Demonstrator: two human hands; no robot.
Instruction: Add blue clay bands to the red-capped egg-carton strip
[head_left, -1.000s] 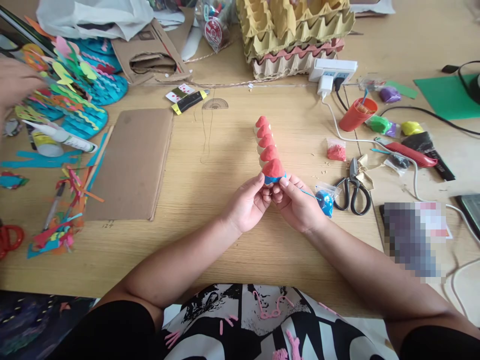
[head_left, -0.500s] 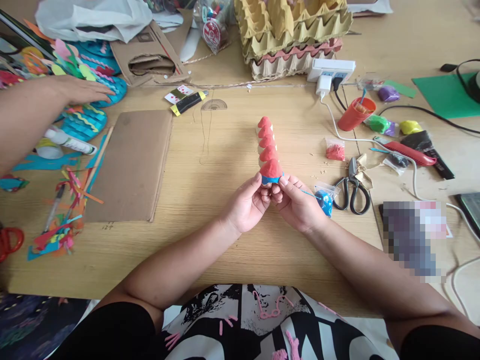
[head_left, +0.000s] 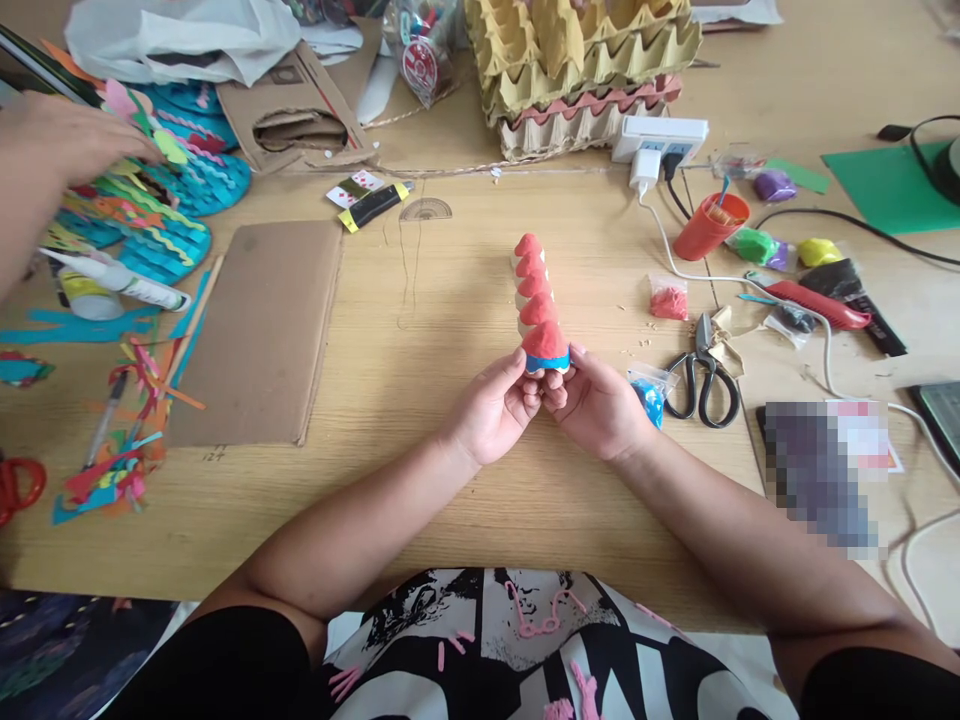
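Both my hands hold the near end of an egg-carton strip [head_left: 536, 285] with a row of red-topped peaks and pale sides. A blue clay band [head_left: 547, 363] runs round the base of the nearest peak. My left hand [head_left: 495, 410] grips its left side, with thumb at the band's left end. On the other side my right hand [head_left: 604, 405] has its thumb at the band's right end; its fingers are curled underneath. Beside my right hand lie a bag of blue clay [head_left: 649, 398] and black-handled scissors [head_left: 703, 375].
Another person's hand [head_left: 82, 145] is over colourful strips at the upper left. Around the table are a cardboard sheet [head_left: 251, 335], stacked egg trays [head_left: 585, 70], a power strip [head_left: 664, 138], a red cup [head_left: 709, 228] and a white cable [head_left: 750, 285].
The blue strand that trailed right from the piece towards the blue clay bag no longer shows, and the band lies round the peak. The other person's hand has moved left.
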